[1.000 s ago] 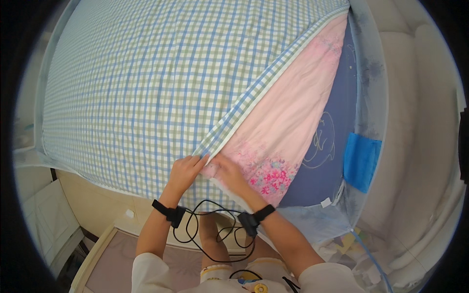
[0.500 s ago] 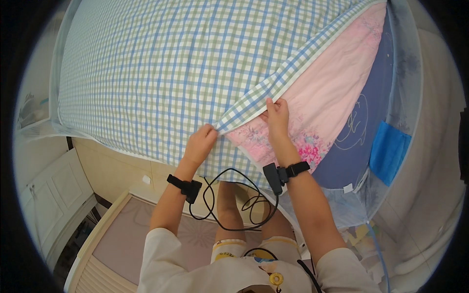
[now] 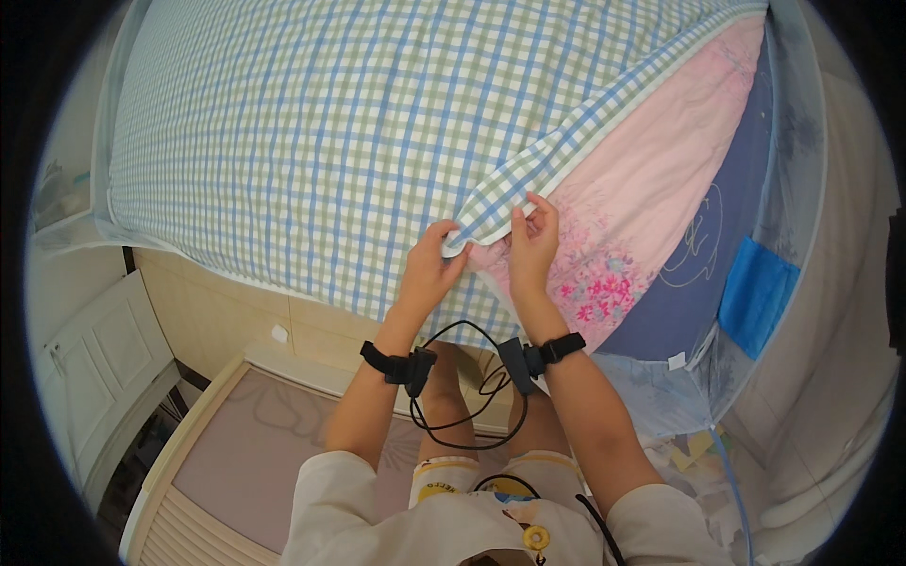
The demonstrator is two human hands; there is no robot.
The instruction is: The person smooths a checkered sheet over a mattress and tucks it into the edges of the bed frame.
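A white, blue and green checked bed cover point(image 3: 311, 141) spreads over the bed, its right edge folded back in a long diagonal strip. Under the fold shows a pink quilt point(image 3: 651, 141) with a flower print. My left hand point(image 3: 427, 272) has the corner of the folded strip between thumb and fingers. A little to the right, my right hand point(image 3: 535, 250) pinches the strip's pale edge, above the pink quilt. Both wrists wear black straps with small boxes, joined by a looping black cable point(image 3: 453, 443) that hangs in front of my legs.
Right of the pink quilt lies a dark blue sheet point(image 3: 727, 203), with a bright blue patch point(image 3: 758, 295) on the sheer netting beside it. A low wooden-framed piece point(image 3: 217, 424) stands at lower left, near a white cabinet point(image 3: 104, 358). A blue strap point(image 3: 731, 491) hangs at lower right.
My left hand has moved right, closer to my right hand, and its thumb and fingers now sit around the fold's corner. That corner has shifted right. The right hand stays at the edge.
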